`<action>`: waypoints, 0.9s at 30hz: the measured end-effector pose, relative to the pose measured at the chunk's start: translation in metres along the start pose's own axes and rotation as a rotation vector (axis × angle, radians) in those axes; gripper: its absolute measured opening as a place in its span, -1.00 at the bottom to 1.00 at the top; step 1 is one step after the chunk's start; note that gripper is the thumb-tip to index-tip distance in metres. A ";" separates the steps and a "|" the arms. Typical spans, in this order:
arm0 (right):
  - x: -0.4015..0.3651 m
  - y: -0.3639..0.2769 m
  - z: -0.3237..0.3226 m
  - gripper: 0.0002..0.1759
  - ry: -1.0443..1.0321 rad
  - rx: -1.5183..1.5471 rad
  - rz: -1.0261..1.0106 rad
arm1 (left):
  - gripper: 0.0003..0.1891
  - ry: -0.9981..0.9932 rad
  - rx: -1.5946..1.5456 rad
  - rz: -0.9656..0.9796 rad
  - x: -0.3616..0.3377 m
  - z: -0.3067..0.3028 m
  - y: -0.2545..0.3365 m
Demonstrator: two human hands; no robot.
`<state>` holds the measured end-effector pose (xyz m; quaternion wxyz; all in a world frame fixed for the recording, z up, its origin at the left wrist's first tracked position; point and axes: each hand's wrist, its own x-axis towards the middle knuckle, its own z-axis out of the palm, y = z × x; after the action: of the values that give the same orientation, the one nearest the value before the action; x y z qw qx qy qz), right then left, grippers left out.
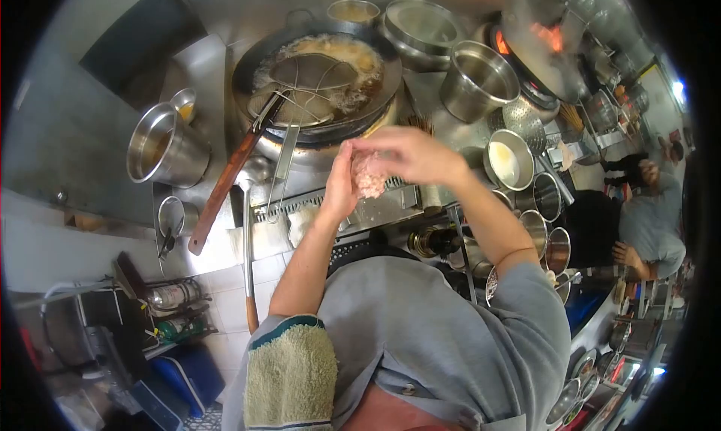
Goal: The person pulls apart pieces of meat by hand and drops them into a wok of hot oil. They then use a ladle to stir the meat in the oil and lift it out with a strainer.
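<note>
Both my hands meet in front of the large wok (244,74), around a lump of pinkish minced meat (369,182). My left hand (342,182) cups the lump from its left side, fingers pointing up. From the right, my right hand (411,155) reaches over the lump's top, with its fingers bent against it and slightly blurred. In the wok, oil bubbles around pale pieces. A round wire strainer (313,70) with a wooden handle (229,179) lies across the wok, and a second mesh strainer (289,142) rests beneath it.
Metal pots (167,147) stand left of the wok. On the right are a deep pot (479,82), a bowl with white contents (509,159), a perforated ladle (524,127) and a flaming wok (537,63). A ladle handle (248,251) hangs over the front edge. Another person (650,221) stands far right.
</note>
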<state>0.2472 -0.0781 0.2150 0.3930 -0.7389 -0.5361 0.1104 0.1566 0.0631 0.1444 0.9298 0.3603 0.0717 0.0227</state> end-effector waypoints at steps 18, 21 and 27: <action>0.002 0.067 0.019 -0.60 0.126 0.578 0.225 | -0.88 -0.007 0.270 -0.017 0.019 -0.004 -0.003; -0.005 0.053 0.031 -0.45 0.171 0.588 0.233 | -0.79 0.038 0.306 0.045 0.020 -0.015 -0.010; -0.014 0.078 0.023 -0.60 0.140 0.655 0.316 | -0.83 0.065 0.271 0.106 0.016 -0.012 -0.019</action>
<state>0.2834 -0.0892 0.1414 0.6224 -0.6534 -0.3233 0.2849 0.1708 0.0581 0.1210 0.8674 0.4848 0.0850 0.0737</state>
